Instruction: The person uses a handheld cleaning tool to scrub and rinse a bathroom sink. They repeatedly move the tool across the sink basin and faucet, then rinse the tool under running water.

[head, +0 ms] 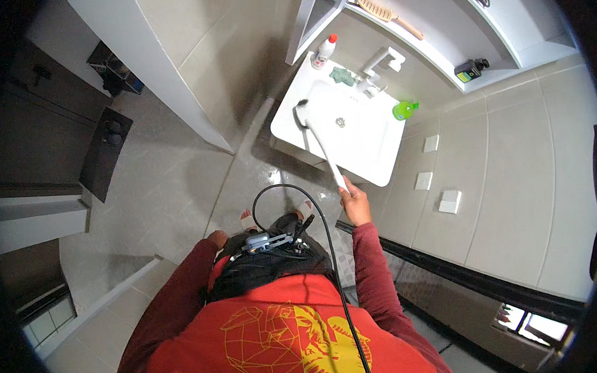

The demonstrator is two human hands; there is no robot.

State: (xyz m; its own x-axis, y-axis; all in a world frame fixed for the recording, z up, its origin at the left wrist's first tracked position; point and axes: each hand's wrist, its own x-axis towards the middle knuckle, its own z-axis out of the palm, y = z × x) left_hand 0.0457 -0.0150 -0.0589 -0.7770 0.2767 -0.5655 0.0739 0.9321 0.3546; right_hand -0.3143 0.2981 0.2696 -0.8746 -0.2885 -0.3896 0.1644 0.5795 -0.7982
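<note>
My right hand [355, 204] grips the end of a long white-handled brush [322, 140]. The brush's head, with dark bristles, is over the left part of the white washbasin [377, 153]; whether it touches the basin cannot be told. Down beside my left thigh is my left hand [218, 238], its fingers partly hidden. Behind the basin stands a white faucet [369, 81], with a green cloth or sponge [342, 76] to its left. A white bottle with a red cap [324, 52] is at the back left corner, and a green bottle [404, 110] at the right rim.
An open mirror cabinet [447, 35] above the basin holds a hairbrush [388, 15] and a dark bottle [469, 71]. A black cable [325, 220] loops before my body. At left a wall edge [184, 96] juts out; a black-framed glass partition [461, 259] runs at right.
</note>
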